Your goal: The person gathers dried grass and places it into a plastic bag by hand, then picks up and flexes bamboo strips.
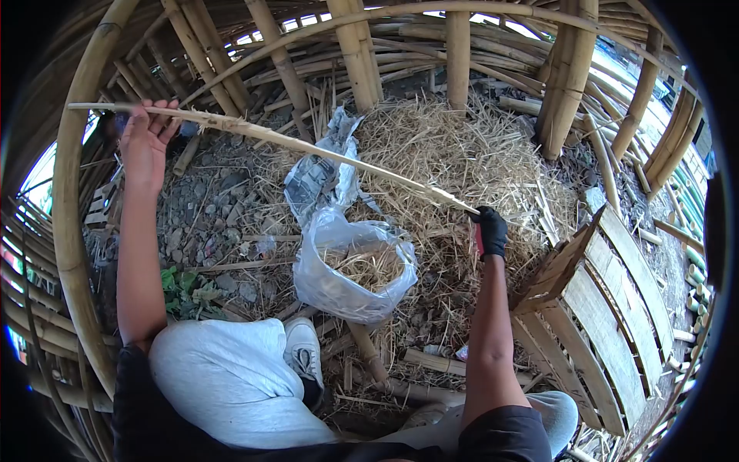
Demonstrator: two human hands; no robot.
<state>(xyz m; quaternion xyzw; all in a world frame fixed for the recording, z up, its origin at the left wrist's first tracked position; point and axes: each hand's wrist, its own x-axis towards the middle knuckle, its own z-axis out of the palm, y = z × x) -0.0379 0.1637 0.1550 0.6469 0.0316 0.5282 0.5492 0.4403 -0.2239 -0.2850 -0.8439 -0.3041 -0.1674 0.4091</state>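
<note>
Both my hands hold one bamboo strip (308, 148), left hand (144, 154) pinching near one end, gloved right hand (490, 232) closed on the other, spread probably to steady its length. The curved pole (71, 177) and slatted crate (625, 302) bound me; over the straw (431, 146) I have room.

Hands (150, 138) holding bamboo strip (323, 153), plastic bag (352, 269) below

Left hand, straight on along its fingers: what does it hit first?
Probably the slanting bamboo poles beyond the fingertips of the left hand. Depth is unclear from this one view, so the gap before contact can't be judged.
</note>
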